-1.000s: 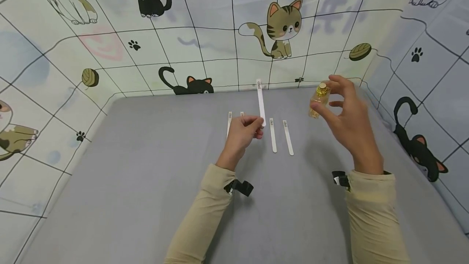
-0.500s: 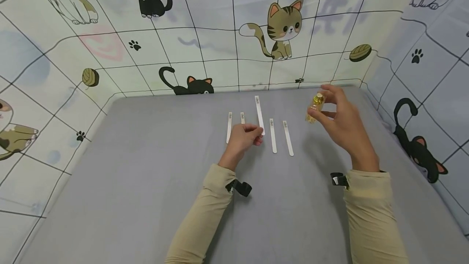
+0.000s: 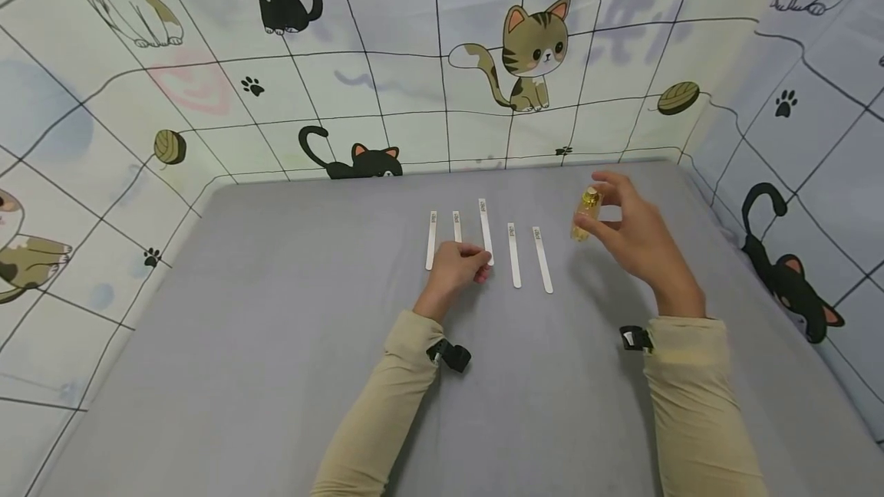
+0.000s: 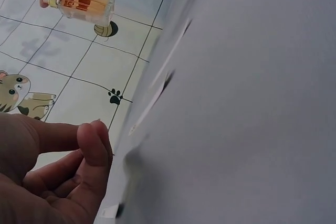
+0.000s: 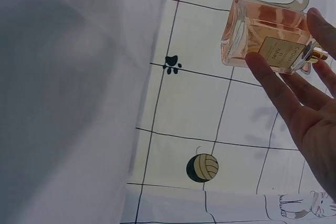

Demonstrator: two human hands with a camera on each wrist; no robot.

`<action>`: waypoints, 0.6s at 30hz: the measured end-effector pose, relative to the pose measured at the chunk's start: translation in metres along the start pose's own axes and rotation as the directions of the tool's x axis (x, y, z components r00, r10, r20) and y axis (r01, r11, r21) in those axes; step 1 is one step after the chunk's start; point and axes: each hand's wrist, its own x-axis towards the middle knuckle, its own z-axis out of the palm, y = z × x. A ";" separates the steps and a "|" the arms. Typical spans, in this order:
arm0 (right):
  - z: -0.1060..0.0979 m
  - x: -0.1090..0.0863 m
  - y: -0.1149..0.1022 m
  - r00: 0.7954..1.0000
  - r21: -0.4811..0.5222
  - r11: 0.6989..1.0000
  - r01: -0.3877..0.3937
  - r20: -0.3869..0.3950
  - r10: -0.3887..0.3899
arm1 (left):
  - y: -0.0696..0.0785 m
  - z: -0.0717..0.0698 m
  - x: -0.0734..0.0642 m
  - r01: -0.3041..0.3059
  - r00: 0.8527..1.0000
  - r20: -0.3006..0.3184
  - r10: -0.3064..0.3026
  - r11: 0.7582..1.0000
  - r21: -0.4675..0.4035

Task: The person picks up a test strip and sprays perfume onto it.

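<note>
My left hand (image 3: 452, 271) pinches the lower end of a white perfume test strip (image 3: 485, 225), its printed end pointing to the far side, low over the grey table. To the right, my right hand (image 3: 645, 248) holds a glass perfume bottle (image 5: 268, 30) above the table between thumb and fingers. Amber liquid, a label and a gold neck show in the right wrist view. Two strips lie left of the held one: a far-left strip (image 3: 431, 242) and one (image 3: 456, 225) partly hidden behind my left hand. Two more strips (image 3: 514, 255) lie to its right.
The grey table (image 3: 276, 343) runs back to a white cloth wall (image 3: 407, 90) printed with cats, paw prints and grid lines. A similar cloth wall (image 3: 780, 152) stands along the right side. Each wrist carries a small black camera (image 3: 452, 355).
The held strip has come down toward the table and nearer me, in line with the others. My right hand has lowered the perfume bottle and shifted slightly left, tilting it a little.
</note>
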 end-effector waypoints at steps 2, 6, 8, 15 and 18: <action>0.001 0.001 0.004 1.000 -0.006 1.000 -0.014 0.022 0.014 | -0.003 0.001 0.001 -0.001 1.000 -0.002 0.001 1.000 0.017; 0.004 0.003 0.010 0.998 -0.027 0.999 -0.034 0.059 0.036 | -0.007 0.001 0.002 -0.007 1.000 -0.011 0.008 0.999 0.039; 0.006 0.004 0.012 0.997 -0.030 0.999 -0.042 0.069 0.044 | -0.008 0.001 0.002 -0.007 1.000 -0.017 0.008 0.999 0.047; 0.013 0.008 0.021 0.993 -0.053 0.997 -0.060 0.094 0.065 | -0.010 0.002 0.002 -0.004 1.000 -0.030 0.006 0.998 0.070; 0.015 0.009 0.026 0.992 -0.069 0.995 -0.068 0.105 0.075 | -0.011 0.002 0.003 0.000 1.000 -0.031 0.002 0.997 0.071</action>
